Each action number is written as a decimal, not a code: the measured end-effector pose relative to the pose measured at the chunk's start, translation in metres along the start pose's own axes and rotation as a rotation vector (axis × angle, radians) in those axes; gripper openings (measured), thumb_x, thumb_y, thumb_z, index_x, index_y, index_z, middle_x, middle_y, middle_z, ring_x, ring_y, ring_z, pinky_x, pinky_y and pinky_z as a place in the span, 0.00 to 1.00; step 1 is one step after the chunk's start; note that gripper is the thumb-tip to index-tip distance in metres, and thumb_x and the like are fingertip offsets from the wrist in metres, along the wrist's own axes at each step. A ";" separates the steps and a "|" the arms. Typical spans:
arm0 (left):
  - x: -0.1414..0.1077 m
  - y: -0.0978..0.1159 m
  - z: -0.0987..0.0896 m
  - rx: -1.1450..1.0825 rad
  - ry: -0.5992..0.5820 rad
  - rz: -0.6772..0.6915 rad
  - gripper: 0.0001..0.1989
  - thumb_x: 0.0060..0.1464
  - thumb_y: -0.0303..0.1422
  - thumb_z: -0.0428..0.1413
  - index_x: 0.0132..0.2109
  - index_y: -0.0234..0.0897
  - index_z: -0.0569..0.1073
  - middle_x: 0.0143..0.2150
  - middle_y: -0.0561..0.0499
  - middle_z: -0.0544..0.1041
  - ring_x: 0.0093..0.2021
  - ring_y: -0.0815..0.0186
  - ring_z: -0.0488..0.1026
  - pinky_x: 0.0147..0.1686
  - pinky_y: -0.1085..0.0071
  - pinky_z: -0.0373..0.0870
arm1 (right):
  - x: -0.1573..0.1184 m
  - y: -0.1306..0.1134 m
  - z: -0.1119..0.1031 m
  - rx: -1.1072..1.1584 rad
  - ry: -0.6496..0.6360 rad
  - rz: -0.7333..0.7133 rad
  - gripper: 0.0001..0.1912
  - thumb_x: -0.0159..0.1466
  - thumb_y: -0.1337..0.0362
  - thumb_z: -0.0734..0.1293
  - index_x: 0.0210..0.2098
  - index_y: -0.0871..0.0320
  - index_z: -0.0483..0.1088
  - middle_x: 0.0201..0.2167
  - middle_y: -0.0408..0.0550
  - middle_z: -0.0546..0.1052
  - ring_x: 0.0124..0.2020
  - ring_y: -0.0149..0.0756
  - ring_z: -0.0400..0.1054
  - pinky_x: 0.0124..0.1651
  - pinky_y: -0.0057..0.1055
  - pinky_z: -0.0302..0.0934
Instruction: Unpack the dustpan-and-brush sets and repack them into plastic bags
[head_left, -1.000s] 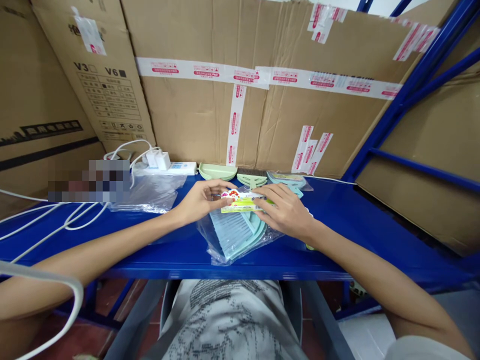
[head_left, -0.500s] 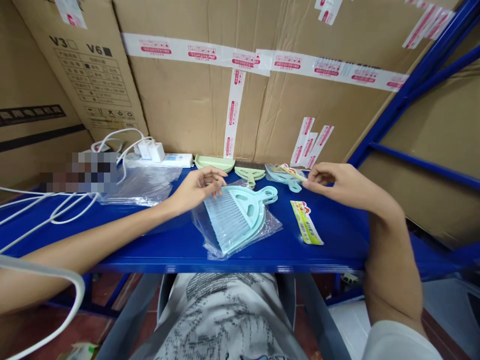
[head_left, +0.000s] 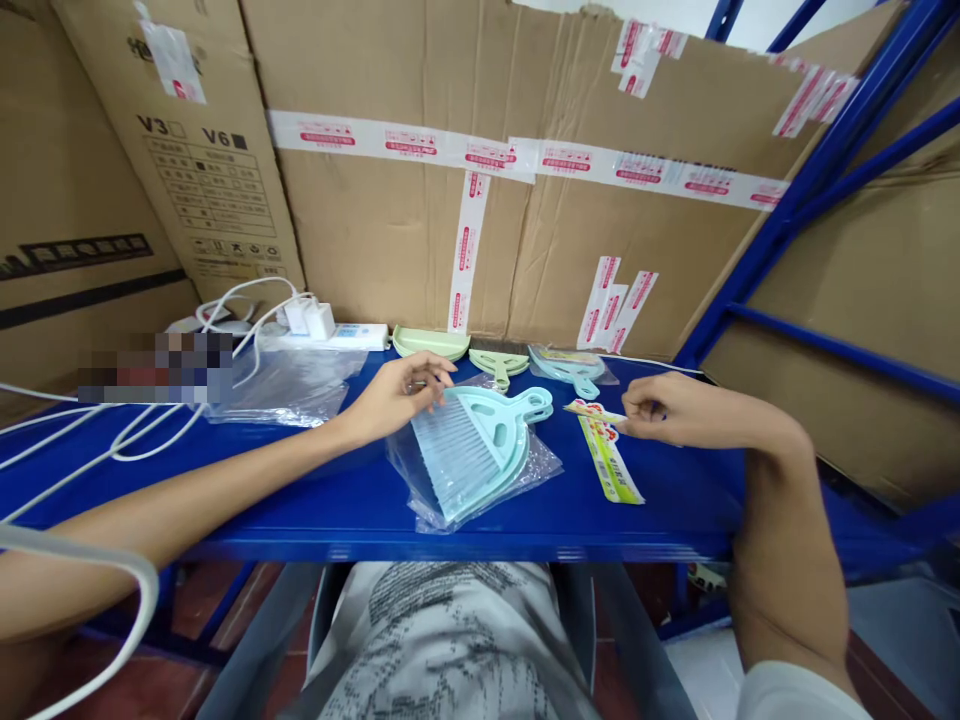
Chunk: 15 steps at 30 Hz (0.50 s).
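A light-blue hand brush [head_left: 459, 455] lies on a matching dustpan [head_left: 517, 452], with a clear plastic bag [head_left: 546, 468] around or under them; I cannot tell how far inside they are. At the set's upper left, my left hand [head_left: 397, 398] has its fingers curled closed at the bag's edge. My right hand [head_left: 667, 408] pinches a folded header card [head_left: 596, 411], seen nearly edge-on. Just below it, a yellow-green header card [head_left: 616, 465] lies flat on the blue table.
Along the back sit a green dustpan [head_left: 431, 343], a green brush [head_left: 499, 364] and a bagged blue set [head_left: 568, 371]. Clear bags [head_left: 292, 385], white cables [head_left: 150, 420] and a power strip [head_left: 360, 337] occupy the left. A cardboard wall [head_left: 390, 230] stands behind.
My right hand has come nearer, away from the bagged set at the back, bringing the pinched card over the top of the flat one. My left hand stays by the brush set.
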<state>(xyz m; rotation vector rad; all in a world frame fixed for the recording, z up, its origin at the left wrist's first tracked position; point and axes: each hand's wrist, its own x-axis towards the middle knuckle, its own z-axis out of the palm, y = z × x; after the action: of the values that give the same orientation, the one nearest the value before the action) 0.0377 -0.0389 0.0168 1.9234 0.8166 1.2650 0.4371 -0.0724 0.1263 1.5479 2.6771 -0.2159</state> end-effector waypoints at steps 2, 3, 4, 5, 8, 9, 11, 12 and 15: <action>0.000 0.000 0.000 0.011 -0.003 0.002 0.14 0.60 0.35 0.63 0.50 0.33 0.76 0.42 0.45 0.80 0.34 0.65 0.80 0.30 0.69 0.77 | 0.001 -0.002 0.002 -0.017 -0.048 0.026 0.24 0.66 0.45 0.66 0.22 0.55 0.64 0.22 0.42 0.69 0.24 0.34 0.60 0.30 0.32 0.50; 0.000 0.000 0.000 0.018 -0.005 0.003 0.14 0.60 0.35 0.63 0.50 0.33 0.76 0.42 0.45 0.80 0.34 0.65 0.80 0.30 0.69 0.78 | 0.002 -0.004 0.004 -0.029 -0.060 0.033 0.25 0.66 0.45 0.66 0.22 0.55 0.63 0.21 0.42 0.67 0.23 0.33 0.58 0.29 0.33 0.49; -0.001 0.000 0.000 0.027 -0.006 0.004 0.14 0.61 0.35 0.62 0.51 0.33 0.76 0.42 0.45 0.80 0.34 0.65 0.80 0.30 0.69 0.78 | 0.002 -0.006 0.005 -0.041 -0.063 0.039 0.27 0.66 0.43 0.67 0.21 0.55 0.62 0.20 0.42 0.66 0.23 0.32 0.57 0.29 0.33 0.47; -0.001 0.000 0.000 0.038 -0.009 0.006 0.14 0.61 0.35 0.62 0.51 0.33 0.76 0.42 0.45 0.80 0.34 0.65 0.80 0.31 0.69 0.78 | 0.003 -0.008 0.006 -0.048 -0.066 0.046 0.28 0.65 0.42 0.67 0.20 0.55 0.61 0.19 0.42 0.65 0.22 0.31 0.56 0.28 0.33 0.46; -0.002 0.000 0.000 0.070 -0.018 0.025 0.13 0.62 0.35 0.61 0.51 0.33 0.76 0.42 0.45 0.80 0.34 0.65 0.80 0.31 0.69 0.77 | 0.007 -0.012 0.007 0.004 -0.127 0.087 0.33 0.63 0.34 0.67 0.19 0.55 0.64 0.19 0.44 0.69 0.21 0.33 0.61 0.27 0.32 0.49; -0.002 0.000 0.000 0.078 -0.021 0.032 0.13 0.63 0.35 0.61 0.51 0.33 0.76 0.43 0.45 0.80 0.34 0.65 0.80 0.31 0.69 0.77 | 0.008 -0.011 0.007 0.032 -0.149 0.109 0.35 0.63 0.31 0.66 0.20 0.55 0.65 0.19 0.45 0.72 0.22 0.34 0.64 0.27 0.32 0.52; -0.003 -0.001 0.000 0.095 -0.029 0.044 0.13 0.63 0.35 0.61 0.51 0.33 0.76 0.43 0.45 0.80 0.34 0.65 0.79 0.31 0.69 0.77 | 0.013 -0.005 0.007 0.068 -0.154 0.179 0.37 0.63 0.28 0.64 0.21 0.55 0.68 0.20 0.48 0.76 0.23 0.38 0.70 0.29 0.33 0.58; -0.003 -0.001 -0.001 0.105 -0.034 0.045 0.13 0.63 0.35 0.61 0.51 0.33 0.76 0.43 0.45 0.80 0.34 0.65 0.79 0.32 0.69 0.77 | 0.016 0.000 0.007 0.067 -0.134 0.221 0.37 0.63 0.27 0.63 0.22 0.55 0.69 0.20 0.50 0.77 0.23 0.40 0.72 0.30 0.34 0.60; -0.004 -0.002 -0.001 0.140 -0.046 0.037 0.13 0.63 0.35 0.60 0.51 0.33 0.76 0.41 0.46 0.81 0.34 0.65 0.79 0.32 0.69 0.77 | 0.026 0.020 0.010 0.031 -0.091 0.301 0.38 0.60 0.25 0.64 0.24 0.55 0.71 0.22 0.53 0.79 0.26 0.44 0.76 0.31 0.36 0.65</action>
<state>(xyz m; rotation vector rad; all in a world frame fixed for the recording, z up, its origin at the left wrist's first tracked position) 0.0352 -0.0405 0.0137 2.0793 0.8698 1.2082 0.4413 -0.0418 0.1114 1.8725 2.3456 -0.3074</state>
